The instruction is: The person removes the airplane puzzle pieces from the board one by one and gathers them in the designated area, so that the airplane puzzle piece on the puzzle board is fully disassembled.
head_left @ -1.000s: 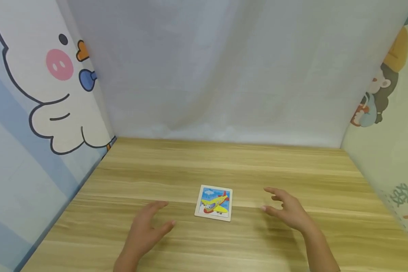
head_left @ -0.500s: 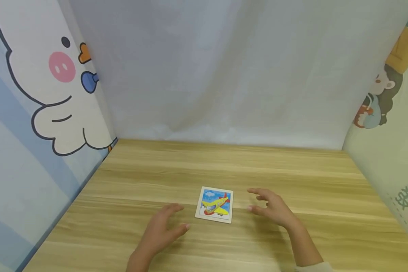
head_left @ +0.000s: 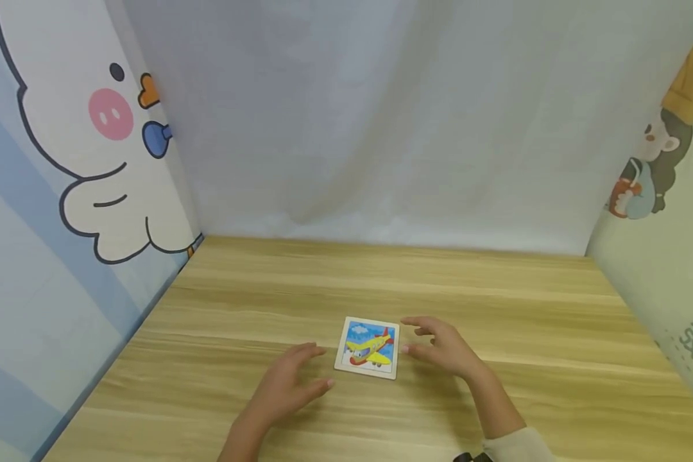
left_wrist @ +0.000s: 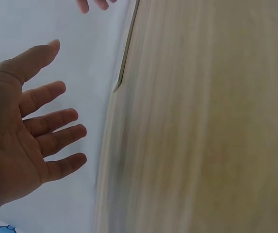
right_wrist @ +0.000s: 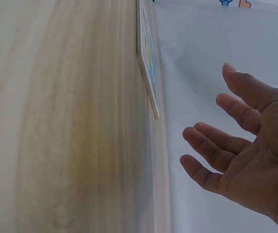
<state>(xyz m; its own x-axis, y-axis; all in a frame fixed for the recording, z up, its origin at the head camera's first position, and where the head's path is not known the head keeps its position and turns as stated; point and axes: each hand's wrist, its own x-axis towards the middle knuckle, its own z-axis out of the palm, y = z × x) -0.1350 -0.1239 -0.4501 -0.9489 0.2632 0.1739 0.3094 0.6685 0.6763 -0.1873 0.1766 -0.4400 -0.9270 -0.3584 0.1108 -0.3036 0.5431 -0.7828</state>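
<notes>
A square picture puzzle with a pale frame and a yellow and red airplane on blue lies flat on the wooden table. Just left of it is my left hand, fingers spread and holding nothing. My right hand is at the puzzle's right side, thumb and index fingertips right by the frame's edge. In the left wrist view the left hand has loosely extended fingers, and the puzzle shows as a thin edge. The right wrist view shows the right hand with relaxed, slightly bent fingers near the puzzle.
The wooden table runs back to a grey-white curtain. A wall with a white cartoon figure borders the left side, and a pale green printed wall the right. A dark object sits by the right sleeve.
Both hands have moved inward toward the puzzle, the left one going right and the right one going left. The puzzle stays in place on the table; the head view has shifted slightly.
</notes>
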